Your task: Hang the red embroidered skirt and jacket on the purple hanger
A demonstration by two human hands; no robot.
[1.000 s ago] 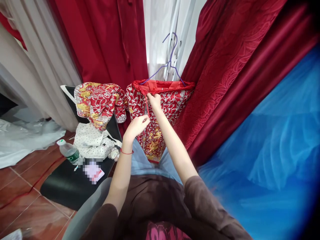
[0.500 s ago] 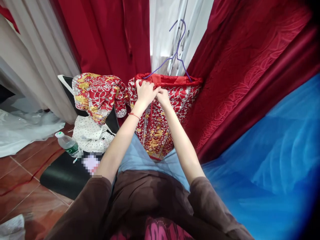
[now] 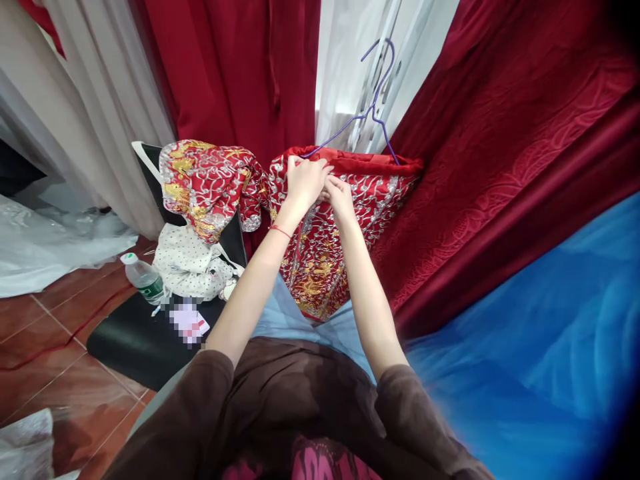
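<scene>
Your brown top point(image 3: 295, 387) and bare forearms.
Dark brown sleeves point(image 3: 200, 400) end near your elbows. A thin red string bracelet point(image 3: 280, 231) circles the wrist below your left hand point(image 3: 305, 180). A pink-and-dark print point(image 3: 320, 463) shows low on the chest, with light blue trousers point(image 3: 280, 317) beyond.

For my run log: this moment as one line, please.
hands: left hand and right hand together at top edge of embroidered red garment | garment: hung on purple hanger
</scene>
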